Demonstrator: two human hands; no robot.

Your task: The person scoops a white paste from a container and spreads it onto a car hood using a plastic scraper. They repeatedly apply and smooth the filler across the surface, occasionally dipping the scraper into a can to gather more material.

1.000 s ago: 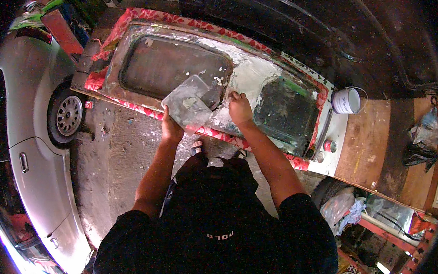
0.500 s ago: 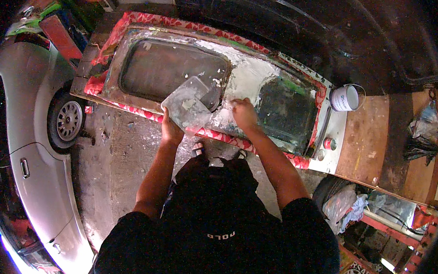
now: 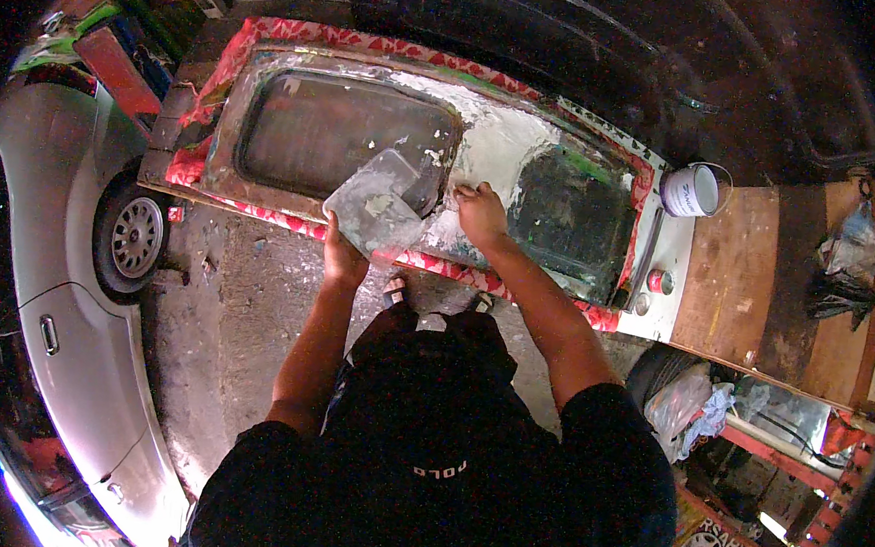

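The left hand (image 3: pixel 344 258) clasps a clear tray (image 3: pixel 357 226), smeared white, over the panel's (image 3: pixel 356 128) near edge. The right hand (image 3: pixel 483 216), slightly farther left than before, curls over the panel's white middle; whether it pinches anything, I cannot tell. Both forearms reach forward.

panel (image 3: pixel 505 149): dark (white patches) | covering (image 3: pixel 442 268): patterned, red-white | car (image 3: pixel 74 191): silver
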